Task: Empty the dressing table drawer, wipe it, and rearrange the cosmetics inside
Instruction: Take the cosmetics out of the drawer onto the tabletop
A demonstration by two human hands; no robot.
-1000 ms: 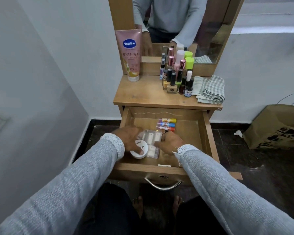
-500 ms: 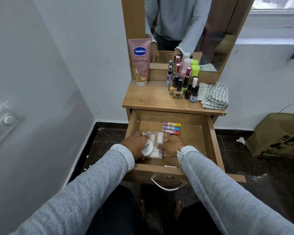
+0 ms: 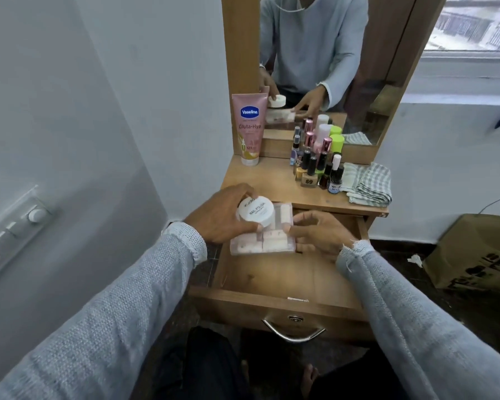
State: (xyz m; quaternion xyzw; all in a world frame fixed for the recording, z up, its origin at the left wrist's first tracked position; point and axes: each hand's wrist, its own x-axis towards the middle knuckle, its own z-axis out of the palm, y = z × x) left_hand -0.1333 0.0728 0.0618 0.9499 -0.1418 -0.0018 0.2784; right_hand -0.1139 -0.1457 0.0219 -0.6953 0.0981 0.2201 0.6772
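Half a second ago both hands were low inside the drawer (image 3: 274, 280), on the white jar and the clear case; now both things are lifted out and held above the drawer's back part, at the front edge of the desk (image 3: 272, 183); the left hand (image 3: 223, 216) has its grip curled round the white jar (image 3: 256, 210), thumb at the near side and fingers over the far rim; the right hand (image 3: 319, 230) pinches the right end of the clear case (image 3: 264, 236), thumb on top and the other fingers under it; the jar lies at 11 o'clock on the case and seems to touch it, but I cannot tell if it rests on it.

The part of the drawer floor that shows is now bare wood; the coloured sticks that lay at its far end before are hidden behind the hands and the case, so I cannot tell if they are inside yet.

In my judgement the emptying is nearly finished; the free place on the desk is at 12 o'clock from the hands, between the pink tube (image 3: 250, 128) at 11 o'clock and the group of small bottles (image 3: 318, 166) at 1 o'clock; the folded checked cloth (image 3: 371, 184) waits at 2 o'clock for the wiping, which is not yet begun.
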